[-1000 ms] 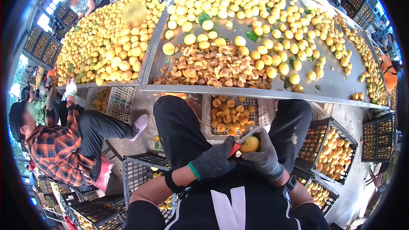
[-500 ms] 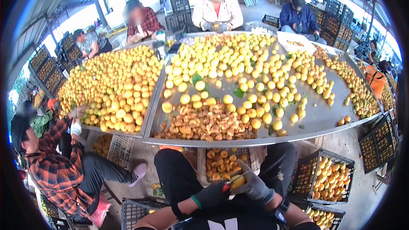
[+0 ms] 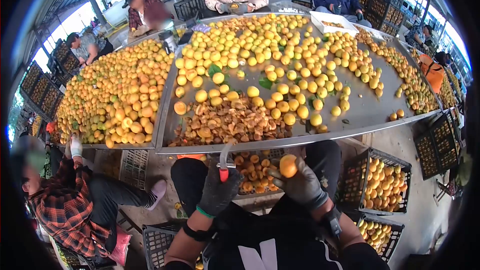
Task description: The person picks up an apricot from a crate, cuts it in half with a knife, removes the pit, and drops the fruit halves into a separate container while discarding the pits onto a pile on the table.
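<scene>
My left hand (image 3: 218, 188), in a dark glove, is closed around a red-handled tool (image 3: 224, 174) with a bent metal head. The head points up beside the table's front edge; a pale, blurred shape at its tip is not clear. My right hand (image 3: 303, 184), in a grey glove, holds a yellow-orange fruit (image 3: 288, 166) between thumb and fingers. Below and between the hands is a crate (image 3: 259, 199) of orange fruit, partly hidden. Just past the table edge lies a heap of brownish-orange scraps (image 3: 232, 124), with whole yellow fruit (image 3: 252, 92) behind it.
The metal table (image 3: 250, 146) has a raised rim and a divider, with more fruit (image 3: 110, 95) on the left. Crates of fruit (image 3: 385, 182) stand at right. A person in a plaid shirt (image 3: 65, 210) sits at left; others sit across. A white tray (image 3: 325, 20) lies far back.
My left hand has moved the tool away from the fruit, up toward the table edge. My right hand has raised the fruit. The view has tilted down.
</scene>
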Demonstrator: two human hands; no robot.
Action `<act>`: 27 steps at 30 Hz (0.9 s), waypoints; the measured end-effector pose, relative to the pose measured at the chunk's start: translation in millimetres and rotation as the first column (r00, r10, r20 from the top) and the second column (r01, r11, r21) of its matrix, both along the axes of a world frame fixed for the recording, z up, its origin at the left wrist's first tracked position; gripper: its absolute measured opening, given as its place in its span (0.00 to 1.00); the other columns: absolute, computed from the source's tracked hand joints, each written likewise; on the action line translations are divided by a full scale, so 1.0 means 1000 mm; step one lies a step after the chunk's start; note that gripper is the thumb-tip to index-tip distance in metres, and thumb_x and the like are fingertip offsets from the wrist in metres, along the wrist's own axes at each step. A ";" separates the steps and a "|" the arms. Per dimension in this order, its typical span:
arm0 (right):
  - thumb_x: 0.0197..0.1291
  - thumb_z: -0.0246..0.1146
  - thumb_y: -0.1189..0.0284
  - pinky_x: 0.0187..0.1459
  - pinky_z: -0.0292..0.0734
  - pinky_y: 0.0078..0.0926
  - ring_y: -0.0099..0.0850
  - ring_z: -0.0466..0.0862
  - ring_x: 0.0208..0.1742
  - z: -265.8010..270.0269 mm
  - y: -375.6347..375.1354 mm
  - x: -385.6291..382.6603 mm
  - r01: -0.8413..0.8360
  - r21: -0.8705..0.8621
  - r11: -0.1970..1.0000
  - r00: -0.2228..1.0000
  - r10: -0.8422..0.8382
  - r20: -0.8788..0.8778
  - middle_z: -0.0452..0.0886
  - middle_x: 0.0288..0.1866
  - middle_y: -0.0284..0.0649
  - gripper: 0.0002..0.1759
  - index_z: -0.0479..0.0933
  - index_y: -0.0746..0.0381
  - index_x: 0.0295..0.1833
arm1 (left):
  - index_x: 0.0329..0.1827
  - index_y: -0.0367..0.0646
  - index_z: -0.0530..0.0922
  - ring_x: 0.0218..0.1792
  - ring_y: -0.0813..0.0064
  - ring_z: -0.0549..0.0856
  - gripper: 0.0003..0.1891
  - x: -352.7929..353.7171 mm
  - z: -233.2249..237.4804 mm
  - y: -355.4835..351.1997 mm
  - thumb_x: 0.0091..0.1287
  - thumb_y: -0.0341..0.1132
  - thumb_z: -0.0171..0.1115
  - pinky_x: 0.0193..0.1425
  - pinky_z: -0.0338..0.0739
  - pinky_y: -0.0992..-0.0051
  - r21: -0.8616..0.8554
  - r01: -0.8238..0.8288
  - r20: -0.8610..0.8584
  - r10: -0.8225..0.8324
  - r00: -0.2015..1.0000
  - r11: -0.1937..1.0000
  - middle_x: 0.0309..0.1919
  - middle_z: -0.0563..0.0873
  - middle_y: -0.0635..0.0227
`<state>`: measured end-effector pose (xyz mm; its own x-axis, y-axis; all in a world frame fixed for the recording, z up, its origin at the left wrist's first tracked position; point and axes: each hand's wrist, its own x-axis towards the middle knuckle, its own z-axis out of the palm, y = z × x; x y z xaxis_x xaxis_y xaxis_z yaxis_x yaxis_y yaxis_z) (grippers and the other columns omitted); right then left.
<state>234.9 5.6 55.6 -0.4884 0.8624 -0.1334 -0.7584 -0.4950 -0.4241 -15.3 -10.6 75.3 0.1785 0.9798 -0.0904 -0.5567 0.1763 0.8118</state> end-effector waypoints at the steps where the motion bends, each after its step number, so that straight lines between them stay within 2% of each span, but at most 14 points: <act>1: 0.58 0.64 0.73 0.63 0.69 0.38 0.38 0.75 0.61 0.003 -0.001 0.003 -0.069 -0.058 0.996 0.981 0.058 -0.185 0.72 0.62 0.45 0.29 0.65 0.61 0.65 | 0.50 0.47 0.74 0.29 0.78 0.78 0.14 0.005 0.006 -0.004 0.68 0.44 0.59 0.29 0.75 0.77 -0.010 0.003 0.006 -0.003 1.000 1.000 0.28 0.74 0.72; 2: 0.58 0.64 0.73 0.63 0.69 0.38 0.38 0.75 0.61 0.005 -0.005 0.001 -0.067 -0.068 0.995 0.982 0.053 -0.183 0.72 0.62 0.45 0.29 0.65 0.61 0.65 | 0.53 0.46 0.73 0.30 0.77 0.79 0.15 0.012 0.018 -0.011 0.66 0.39 0.62 0.31 0.77 0.76 0.021 0.006 -0.275 0.000 0.962 1.000 0.30 0.76 0.71; 3: 0.58 0.65 0.71 0.64 0.68 0.38 0.38 0.74 0.63 0.008 -0.007 -0.005 0.042 0.083 0.996 0.999 -0.040 -0.017 0.72 0.63 0.45 0.30 0.65 0.61 0.65 | 0.56 0.45 0.72 0.32 0.76 0.81 0.19 0.018 0.026 -0.015 0.63 0.35 0.64 0.32 0.78 0.75 0.054 0.020 -0.535 0.012 0.845 0.998 0.32 0.78 0.70; 4: 0.58 0.66 0.69 0.65 0.66 0.37 0.37 0.73 0.64 0.010 -0.010 -0.009 0.121 0.246 0.962 0.979 -0.157 0.132 0.72 0.63 0.45 0.30 0.65 0.61 0.64 | 0.56 0.45 0.72 0.32 0.76 0.81 0.19 0.020 0.028 -0.018 0.63 0.35 0.64 0.32 0.78 0.75 0.048 0.022 -0.538 0.007 0.843 0.999 0.32 0.78 0.70; 6: 0.54 0.69 0.69 0.66 0.65 0.36 0.36 0.71 0.65 0.014 -0.011 -0.007 0.069 0.232 0.970 0.982 -0.107 0.154 0.71 0.64 0.43 0.33 0.65 0.59 0.65 | 0.60 0.43 0.70 0.35 0.72 0.85 0.25 0.025 0.027 -0.025 0.59 0.27 0.66 0.36 0.80 0.73 0.426 0.198 -0.812 0.276 0.514 0.883 0.37 0.83 0.65; 7: 0.52 0.71 0.71 0.64 0.66 0.34 0.34 0.72 0.63 0.015 -0.012 -0.008 0.059 0.279 0.959 0.975 -0.115 0.190 0.72 0.62 0.42 0.34 0.66 0.58 0.64 | 0.59 0.43 0.72 0.38 0.64 0.86 0.25 0.028 0.017 -0.028 0.57 0.29 0.68 0.41 0.81 0.71 0.394 0.153 -0.769 0.233 0.595 0.906 0.41 0.84 0.59; 8: 0.49 0.72 0.73 0.63 0.67 0.32 0.33 0.72 0.62 0.017 -0.014 -0.008 0.044 0.327 0.944 0.966 -0.123 0.225 0.72 0.61 0.41 0.34 0.66 0.58 0.63 | 0.59 0.43 0.72 0.38 0.64 0.86 0.25 0.031 0.018 -0.031 0.57 0.29 0.68 0.41 0.81 0.71 0.385 0.150 -0.770 0.228 0.595 0.911 0.41 0.84 0.59; 9: 0.49 0.72 0.73 0.63 0.67 0.32 0.33 0.72 0.62 0.019 -0.015 -0.008 0.039 0.319 0.947 0.967 -0.117 0.228 0.72 0.61 0.41 0.34 0.66 0.58 0.63 | 0.57 0.42 0.74 0.37 0.61 0.86 0.25 0.033 0.023 -0.033 0.56 0.31 0.70 0.40 0.81 0.70 0.405 0.226 -0.848 0.272 0.455 0.886 0.40 0.84 0.58; 10: 0.47 0.74 0.76 0.62 0.67 0.29 0.31 0.73 0.60 0.021 -0.018 -0.009 -0.001 0.432 0.902 0.906 -0.182 0.382 0.72 0.59 0.40 0.34 0.67 0.57 0.60 | 0.56 0.42 0.76 0.36 0.59 0.86 0.24 0.035 0.023 -0.037 0.55 0.33 0.71 0.40 0.80 0.69 0.401 0.300 -0.901 0.312 0.302 0.866 0.40 0.85 0.57; 11: 0.44 0.75 0.79 0.61 0.68 0.27 0.29 0.73 0.58 0.023 -0.021 -0.009 -0.062 0.538 0.841 0.818 -0.266 0.510 0.72 0.57 0.39 0.34 0.68 0.57 0.57 | 0.56 0.42 0.76 0.36 0.59 0.86 0.24 0.037 0.020 -0.039 0.55 0.33 0.71 0.40 0.80 0.69 0.392 0.294 -0.904 0.305 0.301 0.872 0.40 0.85 0.57; 13: 0.42 0.76 0.80 0.59 0.68 0.26 0.28 0.73 0.57 0.026 -0.024 -0.012 -0.063 0.582 0.810 0.778 -0.326 0.538 0.71 0.55 0.38 0.34 0.68 0.57 0.55 | 0.52 0.43 0.79 0.34 0.56 0.85 0.22 0.039 0.014 -0.040 0.52 0.33 0.71 0.36 0.79 0.66 0.487 0.312 -0.873 0.457 0.168 0.816 0.39 0.84 0.56; 14: 0.40 0.77 0.81 0.58 0.69 0.24 0.27 0.73 0.55 0.027 -0.025 -0.014 -0.060 0.630 0.774 0.730 -0.396 0.557 0.70 0.54 0.37 0.34 0.68 0.57 0.53 | 0.52 0.43 0.79 0.34 0.56 0.85 0.22 0.037 0.010 -0.041 0.52 0.33 0.71 0.36 0.79 0.66 0.481 0.309 -0.876 0.453 0.163 0.820 0.39 0.84 0.56; 19: 0.41 0.76 0.83 0.57 0.70 0.24 0.25 0.72 0.55 0.025 -0.034 -0.019 -0.030 0.569 0.822 0.753 -0.356 0.554 0.69 0.55 0.37 0.35 0.67 0.56 0.54 | 0.54 0.47 0.80 0.28 0.59 0.84 0.22 0.030 -0.004 -0.049 0.53 0.32 0.64 0.30 0.77 0.63 0.467 0.356 -0.868 0.497 0.010 0.809 0.37 0.85 0.58; 27: 0.44 0.76 0.79 0.55 0.71 0.22 0.24 0.72 0.54 0.027 -0.037 -0.022 0.004 0.589 0.808 0.710 -0.418 0.567 0.69 0.56 0.36 0.33 0.66 0.56 0.55 | 0.51 0.44 0.80 0.29 0.61 0.85 0.20 0.034 -0.010 -0.050 0.52 0.29 0.63 0.31 0.79 0.64 0.488 0.357 -0.862 0.504 0.054 0.797 0.38 0.86 0.59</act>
